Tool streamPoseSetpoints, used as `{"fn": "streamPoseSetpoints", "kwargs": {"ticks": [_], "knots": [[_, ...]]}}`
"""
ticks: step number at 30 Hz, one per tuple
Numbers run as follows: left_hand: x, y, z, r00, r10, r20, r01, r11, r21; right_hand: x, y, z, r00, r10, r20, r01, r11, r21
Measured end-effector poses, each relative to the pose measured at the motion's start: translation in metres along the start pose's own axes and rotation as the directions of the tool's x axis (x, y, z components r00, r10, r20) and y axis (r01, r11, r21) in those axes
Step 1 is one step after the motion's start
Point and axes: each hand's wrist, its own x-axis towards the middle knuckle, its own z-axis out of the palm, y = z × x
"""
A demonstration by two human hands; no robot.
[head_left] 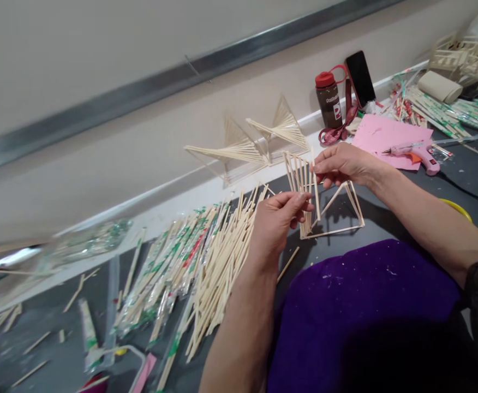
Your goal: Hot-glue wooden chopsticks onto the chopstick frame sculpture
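My right hand (337,166) pinches a thin wooden chopstick (316,196), which stands nearly upright beside a small chopstick frame (333,233). That frame rests on the dark table and has a row of slanted sticks on its left side. My left hand (282,215) is closed, thumb and finger pressed together at the slanted sticks. What lies between its fingertips is hidden. To the left of my left hand spreads a pile of loose chopsticks (226,256). A pink glue gun (413,153) lies to the right, beyond my right forearm.
Two finished twisted stick frames (239,153) lean by the wall. Wrapped chopsticks (173,256) lie left of the loose pile. A dark bottle (329,103) with a red lid, a phone (360,79) and pink paper (382,134) are at the back right. The glue gun's cord (468,191) trails right.
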Motion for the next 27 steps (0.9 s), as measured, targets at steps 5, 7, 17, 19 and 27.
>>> {"fn": "streamPoseSetpoints", "kwargs": {"ticks": [5,7,17,19,27], "knots": [[0.020,0.002,-0.018,0.938,0.185,-0.292,-0.181,0.983,0.043,0.005,0.005,-0.013,0.999,0.008,-0.042,-0.008,1.000,-0.003],[0.035,-0.002,-0.024,0.939,0.172,-0.297,-0.172,0.985,0.027,0.007,0.007,-0.014,0.998,-0.008,-0.064,0.007,1.000,-0.012],[0.039,0.006,-0.023,0.953,0.208,-0.220,-0.176,0.972,0.158,0.012,0.008,-0.010,0.997,-0.009,-0.071,0.009,1.000,0.000],[0.025,0.015,-0.017,0.960,0.232,-0.158,-0.195,0.956,0.218,0.010,0.009,-0.008,0.998,-0.007,-0.063,0.007,1.000,0.007],[0.007,0.018,0.003,0.993,0.096,0.071,-0.114,0.937,0.330,0.010,0.013,-0.002,0.999,-0.011,-0.048,0.009,0.999,-0.040]]}}
